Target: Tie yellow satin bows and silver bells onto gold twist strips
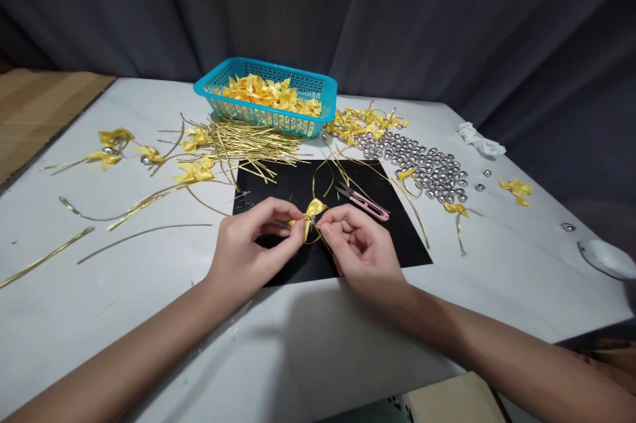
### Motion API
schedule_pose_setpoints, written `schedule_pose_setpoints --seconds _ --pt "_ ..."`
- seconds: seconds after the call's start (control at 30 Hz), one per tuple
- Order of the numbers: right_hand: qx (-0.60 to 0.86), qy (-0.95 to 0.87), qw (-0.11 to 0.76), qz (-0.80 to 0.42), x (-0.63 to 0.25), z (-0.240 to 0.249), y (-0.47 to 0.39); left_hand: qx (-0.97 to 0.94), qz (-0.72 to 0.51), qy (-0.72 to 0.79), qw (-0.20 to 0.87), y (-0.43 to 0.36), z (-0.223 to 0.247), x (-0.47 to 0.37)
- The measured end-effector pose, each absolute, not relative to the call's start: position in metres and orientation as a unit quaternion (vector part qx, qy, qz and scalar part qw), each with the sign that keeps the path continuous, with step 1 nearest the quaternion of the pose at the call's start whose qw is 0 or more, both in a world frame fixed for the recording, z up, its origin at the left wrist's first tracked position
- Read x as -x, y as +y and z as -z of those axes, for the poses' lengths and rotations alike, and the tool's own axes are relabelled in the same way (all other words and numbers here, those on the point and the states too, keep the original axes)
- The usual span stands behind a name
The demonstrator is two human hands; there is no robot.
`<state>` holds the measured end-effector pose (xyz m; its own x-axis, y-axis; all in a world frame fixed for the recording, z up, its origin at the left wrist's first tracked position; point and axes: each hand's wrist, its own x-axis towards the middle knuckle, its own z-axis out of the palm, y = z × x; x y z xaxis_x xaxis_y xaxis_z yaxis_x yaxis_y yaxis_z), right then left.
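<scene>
- Presently my left hand (261, 237) has its thumb and forefinger pinched together on the left edge of a small, shiny yellow ribbon bow (315, 209).
- My right hand (365, 244) is closed at thumb and forefinger too, pinching a thin gold cord (318, 229) right beside the bow, its other fingers curled in loosely.
- That bow sits between my two hands, over a flat black rectangular mat (407, 237) on the white tabletop (149, 290).
- Just beyond my right hand, a pair of snips with pink handles (370, 205) lies on the mat, dark blades pointing away to the left, loose gold strands near them.
- Beyond my left hand, a heap of straight metallic gold cords (253, 144) reaches over the mat's far edge.
- Farther off, past the heap, stands a turquoise plastic lattice basket (268, 118) holding a pile of yellow ribbon bows (271, 93).
- To the right of the basket are more yellow bows with gold cords (368, 123), and nearer me, a spread of shiny silver beads (422, 161).
- Out to the left of my hands lie several yellow bows, some with silver beads and gold ties (109, 151), plus long gold strands (144, 232).
- Well to the right are a single yellow bow (517, 189), a crumpled white tissue (481, 139) and a smooth white rounded object (609, 258) near the tabletop's edge.
</scene>
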<state>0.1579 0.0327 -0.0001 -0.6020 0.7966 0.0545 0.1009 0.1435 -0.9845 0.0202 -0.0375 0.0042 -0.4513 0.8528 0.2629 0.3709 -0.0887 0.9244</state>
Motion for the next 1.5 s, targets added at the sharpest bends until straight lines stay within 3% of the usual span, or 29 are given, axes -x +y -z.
schedule_pose_setpoints --seconds 0.47,0.73,1.13,1.5 --pt "0.321 -0.701 0.314 -0.554 -0.159 0.001 0.031 -0.379 -0.595 0.625 0.334 -0.029 -0.012 -0.024" --pt "0.319 -0.682 0.324 -0.572 -0.157 0.004 0.03 -0.451 -0.589 0.623 0.249 -0.032 -0.006 -0.024" --pt "0.298 -0.687 0.32 -0.58 -0.159 0.015 0.022 -0.65 -0.459 0.605 -0.002 -0.037 0.003 -0.014" --pt "0.285 -0.683 0.288 -0.608 -0.159 0.018 0.02 -0.622 -0.477 0.614 0.089 -0.039 0.003 -0.019"
